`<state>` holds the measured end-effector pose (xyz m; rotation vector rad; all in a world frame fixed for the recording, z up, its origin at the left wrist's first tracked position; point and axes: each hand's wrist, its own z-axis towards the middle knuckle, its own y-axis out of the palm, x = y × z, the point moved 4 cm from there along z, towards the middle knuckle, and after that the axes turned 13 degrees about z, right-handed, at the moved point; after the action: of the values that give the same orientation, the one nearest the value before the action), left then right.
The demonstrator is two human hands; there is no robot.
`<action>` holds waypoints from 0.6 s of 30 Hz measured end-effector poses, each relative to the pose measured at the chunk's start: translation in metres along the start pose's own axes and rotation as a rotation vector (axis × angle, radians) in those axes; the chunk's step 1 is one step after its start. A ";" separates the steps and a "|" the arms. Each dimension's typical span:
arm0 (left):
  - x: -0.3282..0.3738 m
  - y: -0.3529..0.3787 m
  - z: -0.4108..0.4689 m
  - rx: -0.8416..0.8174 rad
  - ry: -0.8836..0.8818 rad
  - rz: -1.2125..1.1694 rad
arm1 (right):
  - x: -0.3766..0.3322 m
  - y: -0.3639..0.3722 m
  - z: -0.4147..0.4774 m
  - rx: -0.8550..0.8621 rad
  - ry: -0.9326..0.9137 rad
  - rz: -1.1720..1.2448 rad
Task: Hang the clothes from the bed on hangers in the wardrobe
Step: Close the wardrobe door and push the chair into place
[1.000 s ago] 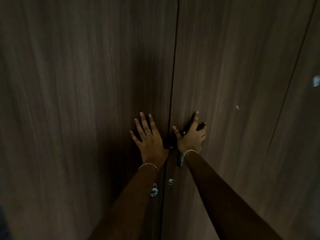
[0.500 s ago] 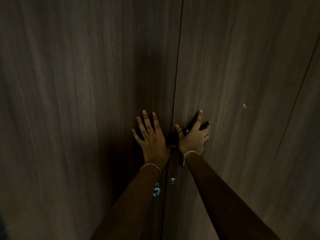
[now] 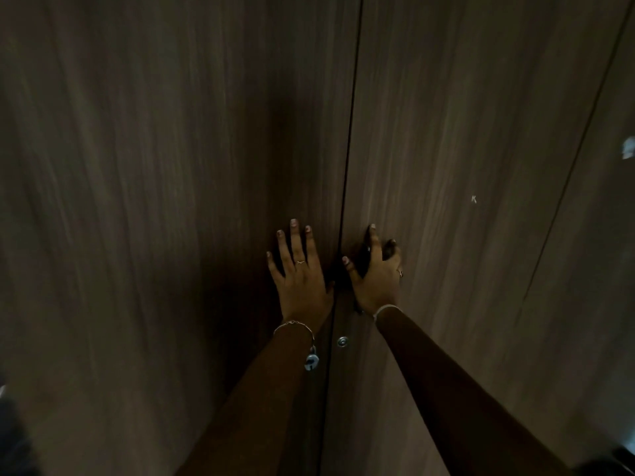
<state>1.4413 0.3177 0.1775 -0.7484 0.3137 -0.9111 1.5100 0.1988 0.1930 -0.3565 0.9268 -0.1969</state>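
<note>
- Two closed wardrobe doors fill the view, and the dark seam (image 3: 347, 166) between them is taken as the landmark.
- The left hand (image 3: 302, 280) is laid flat on the left door (image 3: 154, 201), just left of the seam; its fingers (image 3: 294, 242) are spread wide and straight, and nothing is held in them.
- The right hand (image 3: 376, 280) is set on the right door (image 3: 446, 132), just right of the seam. Its fingers (image 3: 372, 240) are partly curled about something dark, judged to be a door handle; how firmly it is gripped cannot be told in the dim light.
- A small round lock (image 3: 342, 341) is seen below the hands, just right of the seam.
- A bracelet with a round charm (image 3: 311, 361) is worn on the left wrist, and a pale band (image 3: 385, 309) on the right.
- No clothes, hangers or bed are in view; the clothes are presumed to lie behind the person, out of frame.
- The doors are judged stiff and fairly heavy, with a smooth wood-grain face offering little purchase to a flat palm; they are best taken at the handle beside the seam.
- The clothes, once fetched, are expected to be light, soft and limp, and best taken at the shoulders or collar.
</note>
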 end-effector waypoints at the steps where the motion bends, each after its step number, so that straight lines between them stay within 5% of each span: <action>1: -0.002 -0.001 -0.004 -0.016 0.003 0.000 | -0.003 0.001 -0.005 -0.033 -0.021 -0.029; 11: -0.076 -0.049 -0.098 -0.218 -0.057 0.039 | -0.026 0.006 -0.098 -0.224 -0.079 -0.086; 18: -0.147 -0.103 -0.222 -0.349 -0.265 0.059 | -0.036 0.022 -0.221 -0.510 -0.023 -0.051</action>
<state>1.1723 0.2959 0.0834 -1.1631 0.2608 -0.6973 1.3100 0.1834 0.0903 -0.8524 0.9393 0.0011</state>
